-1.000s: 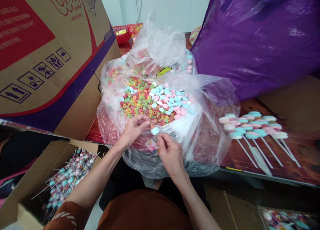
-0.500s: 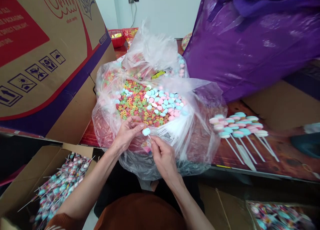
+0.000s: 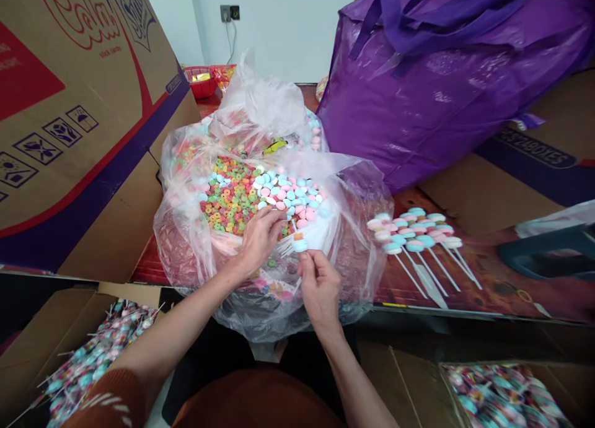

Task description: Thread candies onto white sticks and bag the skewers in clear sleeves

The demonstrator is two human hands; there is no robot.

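In my right hand (image 3: 321, 287), thumb and fingers pinch the white stick of a marshmallow lollipop. A blue-and-white marshmallow (image 3: 300, 245) sits on the stick, with an orange gummy ring (image 3: 298, 236) above it. My left hand (image 3: 261, 239) reaches over the candy with its fingers stretched forward and slightly apart; its fingertips are partly hidden. Under and beyond it lie loose gummy rings (image 3: 227, 196) and pink, blue and white marshmallows (image 3: 292, 192), in a clear plastic bag (image 3: 357, 230). White sticks (image 3: 323, 227) lie at the bag's right side.
Finished marshmallow lollipops (image 3: 418, 233) lie on the red table (image 3: 404, 292) at right. A purple bag (image 3: 418, 106) and a carton (image 3: 93, 168) flank the plastic bag. Below stand boxes of wrapped lollipops (image 3: 106, 347). A dark teal tool (image 3: 548, 251) lies at far right.
An orange gummy ring now shows on the stick above the marshmallow. My left hand has moved away from the stick, forward over the candy. The view has shifted right.
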